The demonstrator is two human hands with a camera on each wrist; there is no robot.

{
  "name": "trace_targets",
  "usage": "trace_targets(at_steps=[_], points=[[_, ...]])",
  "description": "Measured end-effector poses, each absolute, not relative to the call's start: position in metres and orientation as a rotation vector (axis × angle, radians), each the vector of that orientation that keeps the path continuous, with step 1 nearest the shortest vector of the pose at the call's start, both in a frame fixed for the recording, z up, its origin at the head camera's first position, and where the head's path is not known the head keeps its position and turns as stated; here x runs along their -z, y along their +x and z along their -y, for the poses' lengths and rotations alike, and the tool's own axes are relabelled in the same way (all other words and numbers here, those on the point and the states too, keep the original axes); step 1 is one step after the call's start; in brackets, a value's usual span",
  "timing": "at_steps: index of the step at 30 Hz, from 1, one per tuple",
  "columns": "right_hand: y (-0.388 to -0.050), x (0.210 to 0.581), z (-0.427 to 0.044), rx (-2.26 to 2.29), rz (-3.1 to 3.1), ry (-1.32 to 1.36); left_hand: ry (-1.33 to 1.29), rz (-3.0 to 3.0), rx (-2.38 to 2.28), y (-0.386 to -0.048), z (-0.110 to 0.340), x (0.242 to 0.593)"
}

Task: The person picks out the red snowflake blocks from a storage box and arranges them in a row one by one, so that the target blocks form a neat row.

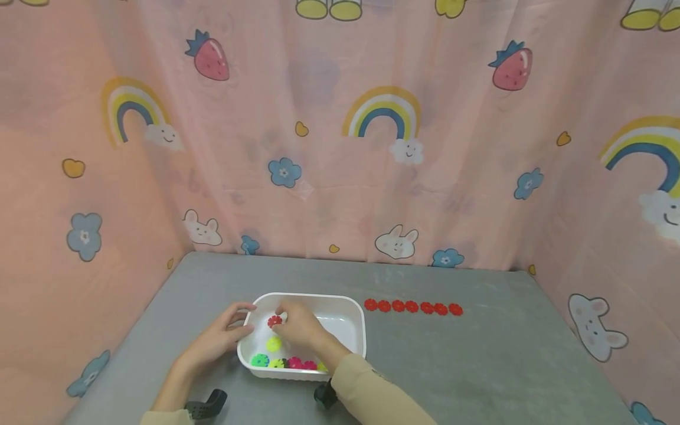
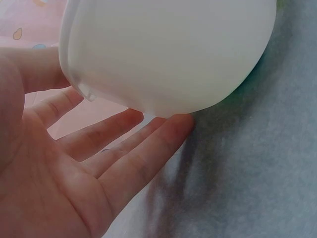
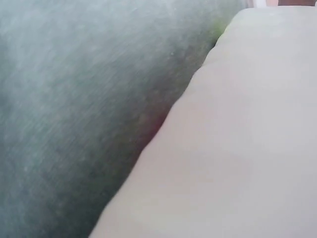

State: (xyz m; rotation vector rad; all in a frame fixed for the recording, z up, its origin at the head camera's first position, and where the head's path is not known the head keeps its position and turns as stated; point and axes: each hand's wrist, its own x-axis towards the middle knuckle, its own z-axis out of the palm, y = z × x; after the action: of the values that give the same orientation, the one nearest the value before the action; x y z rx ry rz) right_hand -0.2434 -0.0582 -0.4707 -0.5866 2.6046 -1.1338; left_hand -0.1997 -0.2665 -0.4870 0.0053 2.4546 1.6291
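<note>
A white plastic tray stands on the table with several flower-shaped plastic discs inside. My right hand reaches into it and pinches a red flower disc between thumb and fingertips. Below that lies a yellow disc. Along the near wall are a green disc, another yellow disc and pink discs. Fairly straight fingers of my left hand touch the tray's left end from outside, seen closer in the left wrist view. The right wrist view shows only the tray's outer wall, no hand.
Several red flower discs form a row on the grey table, right of the tray. A pink patterned curtain hangs behind and at both sides. Dark wrist devices show below the hands.
</note>
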Motion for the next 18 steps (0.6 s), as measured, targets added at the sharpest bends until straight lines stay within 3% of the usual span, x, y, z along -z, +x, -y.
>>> trace_targets(at_steps=[18], points=[[-0.2413,0.481,0.0625,0.932,-2.642,-0.549,-0.016,-2.459,-1.627,-0.1989,0.2653,0.4846]])
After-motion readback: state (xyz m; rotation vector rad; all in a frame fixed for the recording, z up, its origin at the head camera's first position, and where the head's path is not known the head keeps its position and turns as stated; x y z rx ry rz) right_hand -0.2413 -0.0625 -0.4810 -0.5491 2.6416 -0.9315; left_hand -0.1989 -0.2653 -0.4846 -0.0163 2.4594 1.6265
